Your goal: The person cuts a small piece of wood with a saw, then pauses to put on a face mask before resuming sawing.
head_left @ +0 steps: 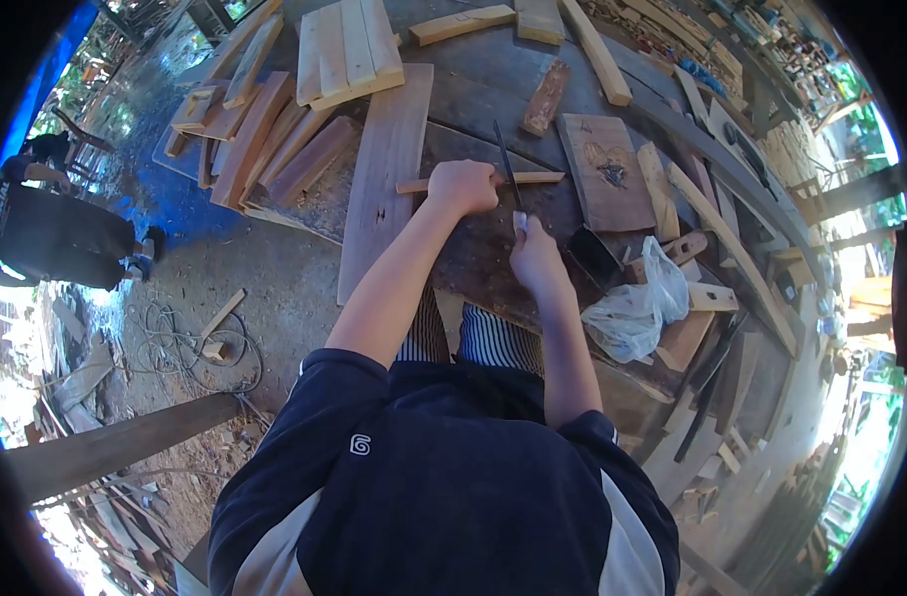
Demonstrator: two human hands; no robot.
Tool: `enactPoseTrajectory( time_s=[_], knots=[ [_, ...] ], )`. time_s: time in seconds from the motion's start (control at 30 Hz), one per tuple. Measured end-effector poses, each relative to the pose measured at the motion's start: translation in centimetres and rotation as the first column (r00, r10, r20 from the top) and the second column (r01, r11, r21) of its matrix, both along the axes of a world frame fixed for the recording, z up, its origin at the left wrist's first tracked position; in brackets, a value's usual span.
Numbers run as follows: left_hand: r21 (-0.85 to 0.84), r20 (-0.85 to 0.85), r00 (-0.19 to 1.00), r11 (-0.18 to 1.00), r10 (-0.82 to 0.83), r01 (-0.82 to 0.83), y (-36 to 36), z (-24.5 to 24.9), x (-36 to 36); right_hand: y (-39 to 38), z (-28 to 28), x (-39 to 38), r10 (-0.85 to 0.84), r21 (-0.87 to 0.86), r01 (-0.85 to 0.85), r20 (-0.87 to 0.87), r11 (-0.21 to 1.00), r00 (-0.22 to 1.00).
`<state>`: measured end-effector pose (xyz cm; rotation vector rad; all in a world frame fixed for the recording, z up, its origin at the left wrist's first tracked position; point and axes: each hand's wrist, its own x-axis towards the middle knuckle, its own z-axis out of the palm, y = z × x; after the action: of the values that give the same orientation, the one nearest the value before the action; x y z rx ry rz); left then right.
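Observation:
My left hand (463, 188) is closed around a thin wooden strip (538, 178) that lies crosswise on the workbench, its left end over a wide plank (386, 169). In my right hand (536, 256) is the light handle of a saw-like tool (507, 164). Its long, dark, narrow blade points away from me and crosses the strip just right of my left hand. Whether the blade touches the wood is too small to tell. Right of the blade lies a square board (604, 174) with a dark mark on it.
A plastic bag (637, 303), a dark box-like object (594, 258) and a wooden hand plane (672, 256) sit on the right. Wood pieces (349, 50) are stacked at the back left. Another person (61, 233) is at the far left, near a cord (190, 343) on the ground.

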<state>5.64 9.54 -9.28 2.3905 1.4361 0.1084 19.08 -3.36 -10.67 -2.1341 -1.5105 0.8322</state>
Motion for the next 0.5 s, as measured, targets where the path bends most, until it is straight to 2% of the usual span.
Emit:
enactPoseTrajectory(
  time_s=[0.07, 0.13, 0.23, 0.4, 0.5],
  knots=[
    [0.0, -0.011, 0.999, 1.0, 0.031, -0.031, -0.1, 0.1, 0.1, -3.6, 0.0, 0.0, -0.007, -0.005, 0.007, 0.013, 1.0, 1.0],
    [-0.006, -0.006, 1.0, 1.0, 0.03, -0.03, -0.1, 0.1, 0.0, -7.1, -0.1, 0.4, -0.043, 0.012, 0.045, -0.099, 0.999, 0.994],
    [-0.001, -0.009, 1.0, 1.0, 0.014, -0.014, 0.0, -0.2, 0.0, -8.7, 1.4, -0.3, -0.089, -0.031, 0.086, -0.123, 0.996, 0.988],
    [0.033, -0.003, 1.0, 0.999, -0.029, 0.029, -0.1, -0.4, 0.0, -2.1, -1.5, 0.5, -0.012, 0.046, 0.012, -0.004, 0.999, 1.0],
    [0.035, -0.008, 1.0, 0.999, -0.025, 0.026, 0.0, -0.2, -0.2, 2.4, -0.2, 0.3, -0.007, 0.009, 0.007, 0.001, 1.0, 1.0]
  ],
)
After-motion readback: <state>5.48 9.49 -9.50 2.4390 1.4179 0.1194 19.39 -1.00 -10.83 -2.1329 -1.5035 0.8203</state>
